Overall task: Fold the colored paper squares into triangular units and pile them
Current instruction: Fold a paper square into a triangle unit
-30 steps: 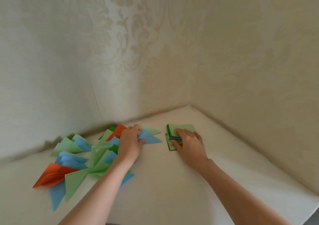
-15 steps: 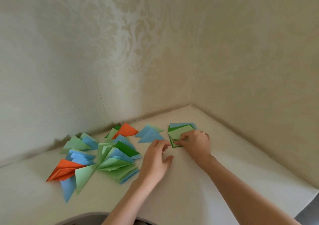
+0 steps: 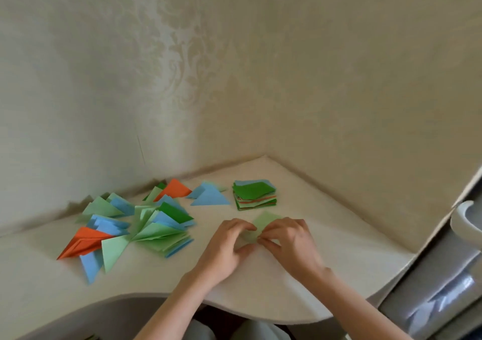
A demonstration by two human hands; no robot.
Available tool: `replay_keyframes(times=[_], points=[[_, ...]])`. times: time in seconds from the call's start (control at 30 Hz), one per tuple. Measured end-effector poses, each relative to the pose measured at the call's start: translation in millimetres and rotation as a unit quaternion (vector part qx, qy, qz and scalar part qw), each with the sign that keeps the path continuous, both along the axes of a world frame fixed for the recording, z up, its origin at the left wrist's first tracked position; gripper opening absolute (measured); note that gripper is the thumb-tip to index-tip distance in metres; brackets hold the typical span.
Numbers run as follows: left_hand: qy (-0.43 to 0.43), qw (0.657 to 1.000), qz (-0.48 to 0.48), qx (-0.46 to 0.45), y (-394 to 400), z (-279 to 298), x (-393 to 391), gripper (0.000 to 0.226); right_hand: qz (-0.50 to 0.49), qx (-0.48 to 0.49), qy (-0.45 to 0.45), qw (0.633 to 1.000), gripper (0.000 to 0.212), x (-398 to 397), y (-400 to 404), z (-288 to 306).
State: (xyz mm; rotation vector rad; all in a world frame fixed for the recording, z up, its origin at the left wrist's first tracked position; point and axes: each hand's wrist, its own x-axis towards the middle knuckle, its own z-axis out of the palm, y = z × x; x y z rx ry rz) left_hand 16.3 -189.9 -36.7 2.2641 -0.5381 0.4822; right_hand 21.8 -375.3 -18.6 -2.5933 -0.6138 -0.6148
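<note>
You are working just in from the counter's [image 3: 260,298] curved near edge, where both hands have come together since a moment ago: your left hand [image 3: 229,243] has left the folded pile and your right hand [image 3: 287,238] has drawn a light green square [image 3: 263,223] off the stack. Each hand is pinching that sheet, fingers curled on its near part, so a new fold looks to be starting. Toward the left edge, the pile of folded triangles [image 3: 135,224] is lying fanned out, untouched now. Farther back, toward the counter's far corner, the stack of unfolded squares [image 3: 254,194] is sitting with dark green on top, so plenty is remaining.
</note>
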Motion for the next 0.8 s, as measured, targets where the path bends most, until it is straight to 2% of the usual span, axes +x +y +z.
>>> replay_keyframes(times=[0.07, 0.17, 0.37, 0.6, 0.8], points=[[0.01, 1.0, -0.002, 0.01, 0, -2, 0, 0.026, -0.004, 0.004, 0.027, 1.0, 0.008, -4, -1, -8], [0.017, 1.0, -0.002, 0.017, -1, -1, 2, 0.021, -0.005, 0.072, 0.081, 0.994, 0.014, -4, -1, -14], [0.027, 0.998, 0.042, 0.038, -10, -3, 10, 0.018, -0.023, 0.156, 0.125, 0.98, 0.01, 5, 3, -18], [0.09, 0.992, 0.085, 0.036, -14, -3, 15, 0.019, -0.052, 0.186, 0.172, 0.966, 0.02, 11, 4, -21], [0.117, 0.991, 0.057, -0.018, -8, -5, 17, 0.029, -0.027, 0.188, 0.231, 0.954, 0.026, 14, -3, -15]])
